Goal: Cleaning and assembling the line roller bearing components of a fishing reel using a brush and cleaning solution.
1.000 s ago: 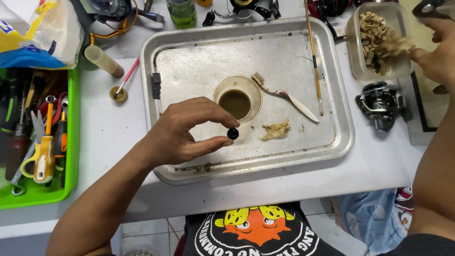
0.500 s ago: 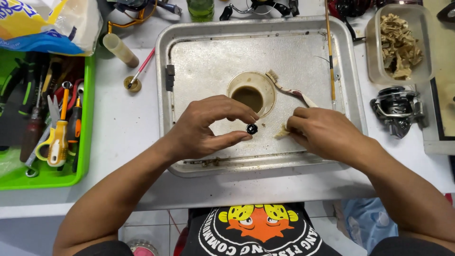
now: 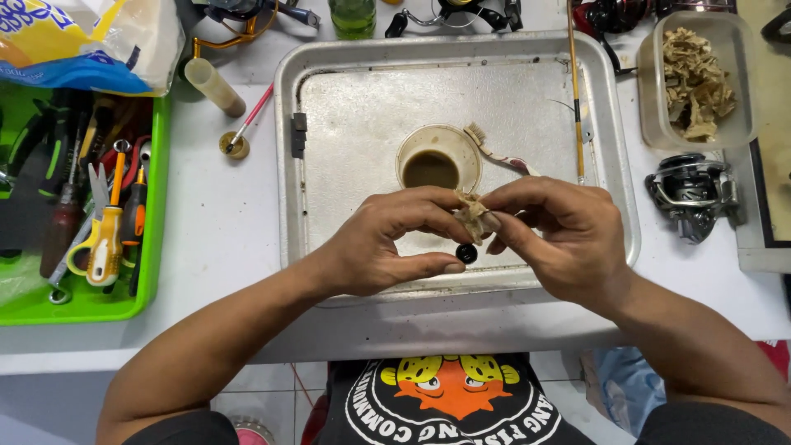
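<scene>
Seen from above, two bare hands meet over a metal tray (image 3: pixel 610 124) on a white table; far to the left of the fingers sits a green bin (image 3: pixel 152 247) of hand tools. The left hand (image 3: pixel 375 247) pinches a small black ring (image 3: pixel 466 253) between thumb tip and curled fingers, low and just in front of the palm; the right hand (image 3: pixel 568 239) pinches a crumpled tan rag (image 3: pixel 475 217) between thumb and forefinger, touching the left fingertips, just above the ring. Beyond the fingertips stands a cup (image 3: pixel 437 158) of brown liquid, a small brush (image 3: pixel 494 150) leaning at its rim; further right lie a tub (image 3: pixel 659 91) of rag scraps and a fishing reel (image 3: pixel 692 194). The ring is tiny and the grip looks light; if wiping pressure pushes sideways, it could pop free and roll off; a knuckle nudging forward could tip the cup.
</scene>
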